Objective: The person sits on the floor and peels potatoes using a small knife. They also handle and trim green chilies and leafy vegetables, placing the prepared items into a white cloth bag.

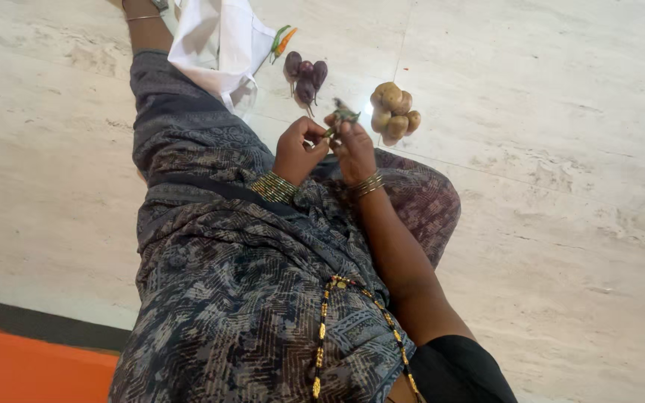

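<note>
Person sits on the pale floor [561, 149]. Left hand [298, 151] and right hand [354, 149] both pinch one small green vegetable [341, 116], fingers closed, raised over the lap, probably for close work. Potatoes [393, 112], purple brinjals [305, 77], chillies [283, 41] and a white bag [214, 45] lie within reach.

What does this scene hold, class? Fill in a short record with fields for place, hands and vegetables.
place: pale stone floor, person seated
left hand: pinching a small green item
right hand: holding the same item
potatoes: heaped beyond the hands
eggplants: small, purple, left of potatoes
chillies: green and orange, beside white bag
</note>
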